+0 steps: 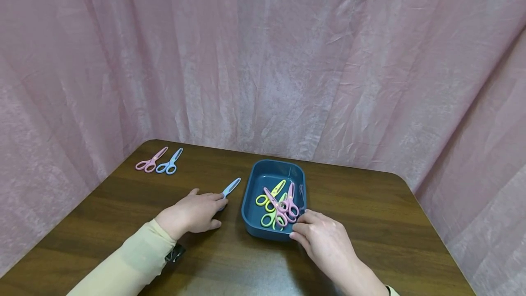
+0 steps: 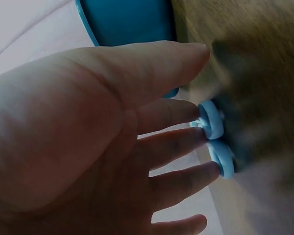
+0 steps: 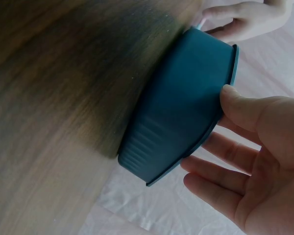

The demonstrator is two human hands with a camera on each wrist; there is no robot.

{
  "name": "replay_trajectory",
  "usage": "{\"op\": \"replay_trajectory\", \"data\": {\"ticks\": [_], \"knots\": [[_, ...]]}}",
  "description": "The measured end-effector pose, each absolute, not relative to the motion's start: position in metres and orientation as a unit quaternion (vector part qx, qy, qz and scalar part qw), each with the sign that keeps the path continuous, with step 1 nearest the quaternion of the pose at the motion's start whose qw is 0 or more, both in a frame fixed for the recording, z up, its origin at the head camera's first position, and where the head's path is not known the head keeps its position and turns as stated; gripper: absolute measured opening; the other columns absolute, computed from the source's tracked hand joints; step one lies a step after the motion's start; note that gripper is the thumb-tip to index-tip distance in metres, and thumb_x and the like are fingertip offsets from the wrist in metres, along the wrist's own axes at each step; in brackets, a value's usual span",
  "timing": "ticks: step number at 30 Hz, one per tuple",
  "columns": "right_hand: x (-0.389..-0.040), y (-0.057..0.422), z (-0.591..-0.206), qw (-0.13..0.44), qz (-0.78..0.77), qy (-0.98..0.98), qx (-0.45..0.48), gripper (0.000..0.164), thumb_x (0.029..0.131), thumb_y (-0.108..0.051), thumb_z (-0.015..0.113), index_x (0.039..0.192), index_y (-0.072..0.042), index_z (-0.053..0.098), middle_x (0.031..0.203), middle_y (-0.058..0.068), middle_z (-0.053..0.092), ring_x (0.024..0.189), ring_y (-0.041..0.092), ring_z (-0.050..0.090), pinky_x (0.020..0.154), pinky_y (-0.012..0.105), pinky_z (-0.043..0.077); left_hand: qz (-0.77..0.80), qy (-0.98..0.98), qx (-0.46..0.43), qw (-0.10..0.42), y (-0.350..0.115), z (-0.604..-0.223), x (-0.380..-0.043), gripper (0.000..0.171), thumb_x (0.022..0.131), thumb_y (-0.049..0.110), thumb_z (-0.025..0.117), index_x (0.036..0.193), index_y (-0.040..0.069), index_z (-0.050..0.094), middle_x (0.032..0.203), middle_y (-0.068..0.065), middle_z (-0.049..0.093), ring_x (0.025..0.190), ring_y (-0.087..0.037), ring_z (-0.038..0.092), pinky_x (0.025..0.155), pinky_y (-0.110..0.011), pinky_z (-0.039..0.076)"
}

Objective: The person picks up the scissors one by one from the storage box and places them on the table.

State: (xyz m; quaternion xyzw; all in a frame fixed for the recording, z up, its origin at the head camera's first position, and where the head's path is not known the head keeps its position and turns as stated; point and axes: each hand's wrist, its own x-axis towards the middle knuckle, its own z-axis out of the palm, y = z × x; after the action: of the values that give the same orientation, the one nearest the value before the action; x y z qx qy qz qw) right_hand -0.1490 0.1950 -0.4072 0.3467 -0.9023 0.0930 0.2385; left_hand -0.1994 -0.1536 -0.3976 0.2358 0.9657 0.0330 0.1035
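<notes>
The left hand (image 1: pixel 195 214), fingers extended, touches loop-handled, pale-blue scissors (image 1: pixel 228 190); the right hand (image 1: pixel 324 239) pinches a smooth, round-cornered teal box (image 1: pixel 267 233) by its rim.

Seven scissors (image 1: pixel 290 199) (three pink, two blue, one yellow, one green), one tray (image 1: pixel 265 233), one table (image 1: pixel 361 209).

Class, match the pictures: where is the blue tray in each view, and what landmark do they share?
Head: the blue tray is low, just right of centre.
Left wrist: top edge, just left of centre, partly behind the left hand.
Right wrist: across the centre.
Shared landmark: that left hand.
</notes>
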Motion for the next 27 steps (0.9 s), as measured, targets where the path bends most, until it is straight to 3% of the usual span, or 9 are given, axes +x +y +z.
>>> {"op": "replay_trajectory", "data": {"ticks": [27], "knots": [[-0.149, 0.194, -0.405, 0.226, 0.091, -0.908, 0.340, 0.009, 0.090, -0.025, 0.093, 0.094, -0.021, 0.087, 0.093, -0.008, 0.072, 0.092, 0.014, 0.071, 0.074, 0.037, 0.062, 0.041, 0.970, 0.229, 0.075, -0.170, -0.411, -0.219, 0.058, 0.107, 0.034, 0.074, 0.154, 0.003, 0.060, 0.161, -0.020, 0.056, 0.149, -0.045, 0.051, 0.117, -0.075, 0.036]]}}
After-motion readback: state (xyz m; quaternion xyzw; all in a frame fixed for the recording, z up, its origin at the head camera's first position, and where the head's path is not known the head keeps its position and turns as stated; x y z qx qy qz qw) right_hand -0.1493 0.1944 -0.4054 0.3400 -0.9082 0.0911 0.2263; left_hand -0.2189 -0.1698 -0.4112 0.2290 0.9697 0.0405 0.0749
